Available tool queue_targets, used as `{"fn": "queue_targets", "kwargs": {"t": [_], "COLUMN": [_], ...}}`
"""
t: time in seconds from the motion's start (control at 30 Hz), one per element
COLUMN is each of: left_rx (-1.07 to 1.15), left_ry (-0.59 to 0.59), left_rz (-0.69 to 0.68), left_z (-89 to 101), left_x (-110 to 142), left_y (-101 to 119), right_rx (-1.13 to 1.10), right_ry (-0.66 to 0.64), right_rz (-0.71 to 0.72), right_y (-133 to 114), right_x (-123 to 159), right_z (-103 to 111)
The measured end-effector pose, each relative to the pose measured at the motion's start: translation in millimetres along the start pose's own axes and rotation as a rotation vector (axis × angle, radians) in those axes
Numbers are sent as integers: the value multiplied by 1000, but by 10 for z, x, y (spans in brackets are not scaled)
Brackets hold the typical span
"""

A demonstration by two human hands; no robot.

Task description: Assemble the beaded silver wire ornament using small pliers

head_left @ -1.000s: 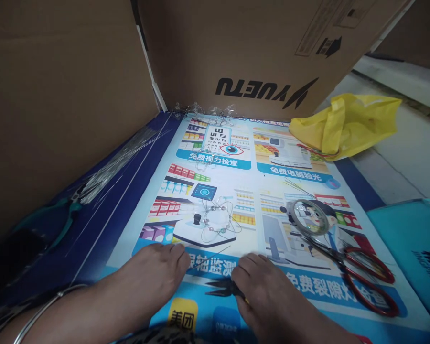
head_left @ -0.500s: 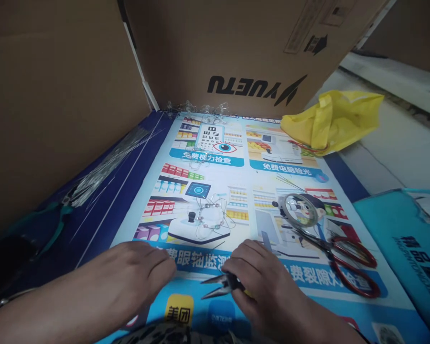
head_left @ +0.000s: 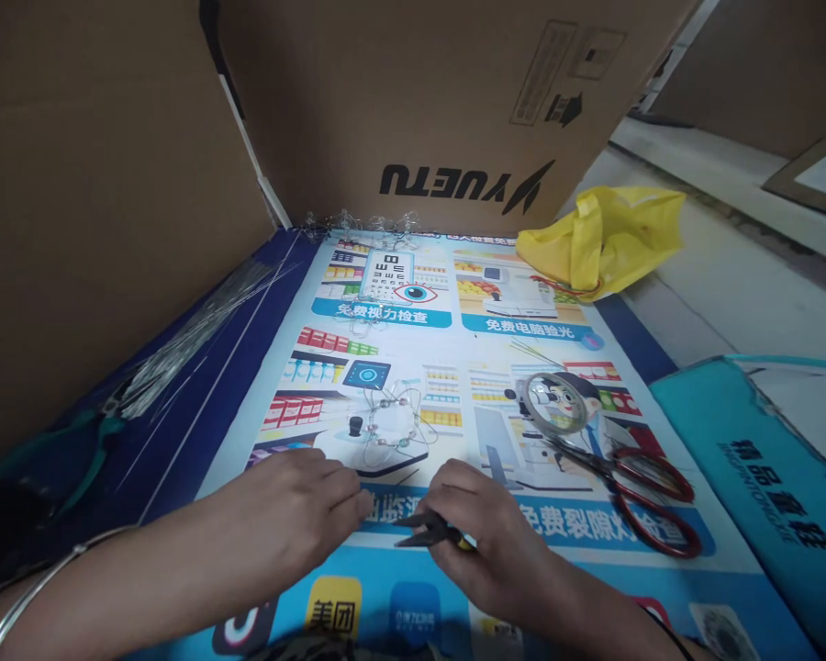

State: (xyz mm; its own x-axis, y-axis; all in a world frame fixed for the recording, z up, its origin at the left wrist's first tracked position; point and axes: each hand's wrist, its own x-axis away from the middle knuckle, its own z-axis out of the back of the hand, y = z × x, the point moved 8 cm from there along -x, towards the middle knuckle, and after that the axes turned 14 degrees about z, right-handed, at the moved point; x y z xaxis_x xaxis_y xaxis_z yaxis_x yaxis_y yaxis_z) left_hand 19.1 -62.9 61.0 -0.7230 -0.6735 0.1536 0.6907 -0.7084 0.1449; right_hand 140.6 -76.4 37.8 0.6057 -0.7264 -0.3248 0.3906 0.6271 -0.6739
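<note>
My right hand (head_left: 482, 528) grips a pair of long-nose pliers (head_left: 432, 530), whose dark jaws stand a little apart and point left. Close to the jaw tips is my left hand (head_left: 295, 500), its fingers curled together; whatever they pinch is hidden from view. Beyond both hands, a wire ring with small beads (head_left: 373, 429) and thin wire loops around it lies on the printed poster (head_left: 447, 386). Several clear wire-and-bead pieces (head_left: 382, 228) sit along the poster's far edge.
To the right lie red-handled scissors (head_left: 619, 468) by a tape roll (head_left: 527, 404), a yellow bag (head_left: 598, 239) and a teal bag (head_left: 750, 468). At left are a bundle of thin wires (head_left: 185, 344) and teal-handled pliers (head_left: 100, 450). Cardboard walls (head_left: 413, 92) rise behind.
My left hand has moved right and slightly forward, nearer the pliers. The pliers have tilted and lifted a little, with their jaws less spread. The whole view has shifted slightly.
</note>
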Motion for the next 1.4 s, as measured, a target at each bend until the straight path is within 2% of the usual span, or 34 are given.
{"fn": "queue_targets", "kwargs": {"t": [0.03, 0.1, 0.27, 0.4, 0.5, 0.63, 0.87, 1.0, 1.17, 1.4], "left_rx": [-44, -123, -290, -341, -330, -319, -301, -180, 175, 555], "left_ry": [-20, 32, 232, 336, 394, 385, 343, 292, 199, 210], "left_rz": [-62, -100, -124, -96, -99, -103, 46, 143, 253, 319], "left_z": [-26, 24, 332, 451, 410, 295, 258, 196, 148, 166], "left_x": [-36, -151, -552, -833, -924, -963, -1041, -1102, -1174, -1173], "left_y": [43, 61, 46, -24, -76, -148, -373, -515, -670, -745], "right_rx": [-20, -49, -3, -28, -105, -107, -194, -259, -271, -281], "right_ry": [13, 24, -33, -32, 10, 41, 124, 179, 228, 233], "right_rz": [-23, -91, -256, -366, -401, -399, -354, -346, -362, -354], "right_y": [33, 126, 408, 643, 781, 902, 1035, 1083, 1090, 1043], "right_x": [-7, -37, -188, -302, -363, -449, -608, -610, -568, -539], "right_z": [17, 68, 294, 451, 462, 410, 364, 337, 352, 353]}}
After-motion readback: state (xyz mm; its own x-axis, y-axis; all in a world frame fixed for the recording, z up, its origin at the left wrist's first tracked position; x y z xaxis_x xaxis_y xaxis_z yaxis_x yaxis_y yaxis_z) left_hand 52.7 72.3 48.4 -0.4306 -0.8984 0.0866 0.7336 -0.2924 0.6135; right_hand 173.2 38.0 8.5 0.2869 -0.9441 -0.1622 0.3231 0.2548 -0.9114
